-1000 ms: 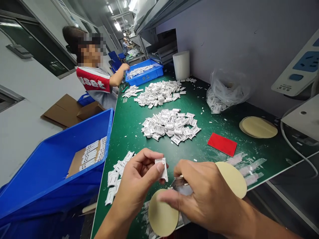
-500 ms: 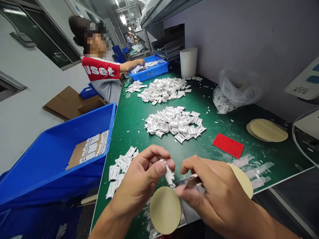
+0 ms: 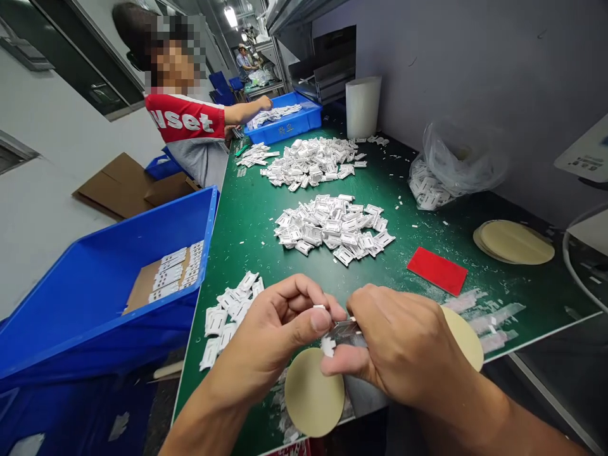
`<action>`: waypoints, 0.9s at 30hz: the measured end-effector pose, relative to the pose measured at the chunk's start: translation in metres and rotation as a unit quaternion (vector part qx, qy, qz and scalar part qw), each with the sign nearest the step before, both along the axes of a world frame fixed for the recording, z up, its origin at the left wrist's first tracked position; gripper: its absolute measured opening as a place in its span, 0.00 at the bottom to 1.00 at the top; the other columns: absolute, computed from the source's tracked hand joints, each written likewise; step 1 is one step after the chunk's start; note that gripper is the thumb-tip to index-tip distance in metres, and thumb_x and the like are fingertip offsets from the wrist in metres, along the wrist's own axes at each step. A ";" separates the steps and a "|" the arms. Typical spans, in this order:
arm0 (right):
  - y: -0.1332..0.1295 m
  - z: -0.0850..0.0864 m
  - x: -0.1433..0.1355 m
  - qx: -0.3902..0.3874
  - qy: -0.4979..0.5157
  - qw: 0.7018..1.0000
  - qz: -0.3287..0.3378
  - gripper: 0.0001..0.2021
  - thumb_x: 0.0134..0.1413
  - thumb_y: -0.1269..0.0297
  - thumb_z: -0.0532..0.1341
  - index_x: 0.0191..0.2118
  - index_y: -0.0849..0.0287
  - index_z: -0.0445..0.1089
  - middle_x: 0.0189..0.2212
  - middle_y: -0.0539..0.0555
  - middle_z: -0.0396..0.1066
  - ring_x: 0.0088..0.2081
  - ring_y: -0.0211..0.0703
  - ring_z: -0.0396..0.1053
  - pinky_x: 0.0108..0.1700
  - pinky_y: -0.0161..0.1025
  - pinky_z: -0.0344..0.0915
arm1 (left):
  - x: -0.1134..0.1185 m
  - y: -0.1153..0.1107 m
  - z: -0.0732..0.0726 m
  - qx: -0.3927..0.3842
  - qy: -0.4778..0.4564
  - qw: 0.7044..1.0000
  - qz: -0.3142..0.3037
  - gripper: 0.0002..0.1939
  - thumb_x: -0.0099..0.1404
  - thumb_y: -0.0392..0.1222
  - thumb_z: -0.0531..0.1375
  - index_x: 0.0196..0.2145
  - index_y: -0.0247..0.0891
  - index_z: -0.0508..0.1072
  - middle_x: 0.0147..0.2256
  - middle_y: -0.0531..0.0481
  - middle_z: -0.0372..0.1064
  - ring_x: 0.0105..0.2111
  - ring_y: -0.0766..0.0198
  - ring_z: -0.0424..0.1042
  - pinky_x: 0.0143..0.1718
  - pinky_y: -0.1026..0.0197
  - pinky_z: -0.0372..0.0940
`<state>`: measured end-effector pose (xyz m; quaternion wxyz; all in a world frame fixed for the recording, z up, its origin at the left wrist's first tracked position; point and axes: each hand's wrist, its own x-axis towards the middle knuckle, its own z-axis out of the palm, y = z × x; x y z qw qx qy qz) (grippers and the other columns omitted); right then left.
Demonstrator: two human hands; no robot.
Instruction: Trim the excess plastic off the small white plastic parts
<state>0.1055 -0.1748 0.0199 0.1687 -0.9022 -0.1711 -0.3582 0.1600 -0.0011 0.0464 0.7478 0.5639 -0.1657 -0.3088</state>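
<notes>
My left hand (image 3: 278,332) pinches a small white plastic part (image 3: 328,346) between thumb and fingers; most of the part is hidden. Against its right side lies a thin metal blade (image 3: 346,329), held in my right hand (image 3: 403,345) with the fingers curled round it and the thumb stretched below the part. The blade's handle end is covered by my palm. Just beneath both hands, a round pale-yellow disc (image 3: 314,399) lies at the table's front edge. Several loose white parts (image 3: 232,307) are spread left of my left wrist.
Two heaps of white parts (image 3: 332,225) lie on the green table (image 3: 247,234). A red pad (image 3: 437,271), more yellow discs (image 3: 517,242) and a plastic bag (image 3: 458,164) are to the right. Left stands a blue bin (image 3: 118,253). A co-worker (image 3: 190,126) reaches into a blue tray (image 3: 289,130).
My right hand has come closer to my left, and its blade now meets the white part. The part has turned in my left fingers. The view has shifted slightly.
</notes>
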 end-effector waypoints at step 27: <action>0.000 -0.002 -0.007 0.068 -0.017 0.993 0.091 0.29 0.66 0.43 0.43 0.21 0.57 0.58 0.16 0.46 0.53 0.19 0.35 0.50 0.24 0.40 0.43 | 0.032 0.022 0.007 0.167 -0.218 0.909 0.315 0.09 0.61 0.47 0.64 0.37 0.42 0.72 0.41 0.50 0.77 0.35 0.65 0.71 0.37 0.63 0.64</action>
